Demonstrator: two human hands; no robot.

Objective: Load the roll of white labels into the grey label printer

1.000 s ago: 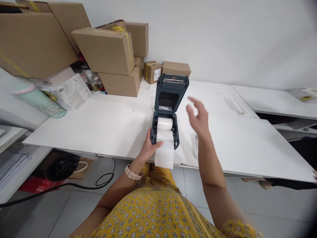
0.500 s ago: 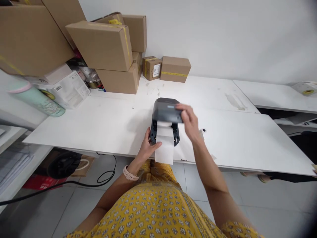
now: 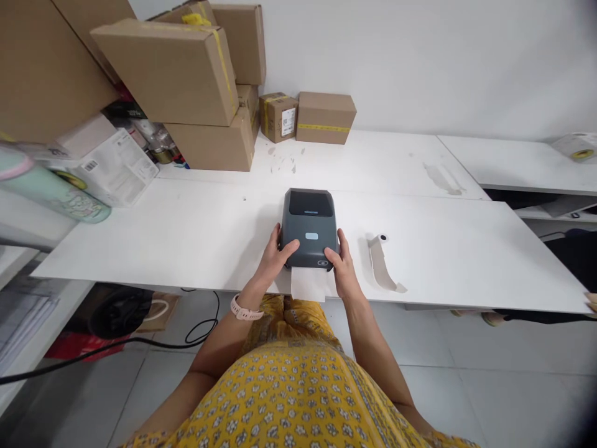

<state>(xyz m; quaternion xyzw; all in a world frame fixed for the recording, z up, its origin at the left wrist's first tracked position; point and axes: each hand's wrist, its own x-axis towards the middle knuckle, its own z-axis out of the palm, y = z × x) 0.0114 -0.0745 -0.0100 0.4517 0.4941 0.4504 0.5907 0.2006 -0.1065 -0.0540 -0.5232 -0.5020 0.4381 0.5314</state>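
A dark grey label printer (image 3: 310, 227) stands near the front edge of the white table with its lid down. White label paper (image 3: 308, 285) sticks out of its front and hangs over the table edge. My left hand (image 3: 275, 256) grips the printer's left side, thumb on top of the lid. On the opposite side my right hand (image 3: 342, 264) holds it the same way, thumb pressed near the front right corner. To the right lies a small paper roll (image 3: 379, 258) with a dark core and a curling loose strip.
Cardboard boxes (image 3: 168, 74) are stacked at the back left, with two smaller boxes (image 3: 325, 118) against the wall. A mint green bottle (image 3: 56, 186) and a white carton (image 3: 119, 165) stand at the left. A black cable (image 3: 153, 342) runs below the table. Another person's foot shows at right.
The printer's lid has swung down, covering the inside and the roll. My right hand has moved from the raised lid to the printer's right side. The left hand stays at the left side.
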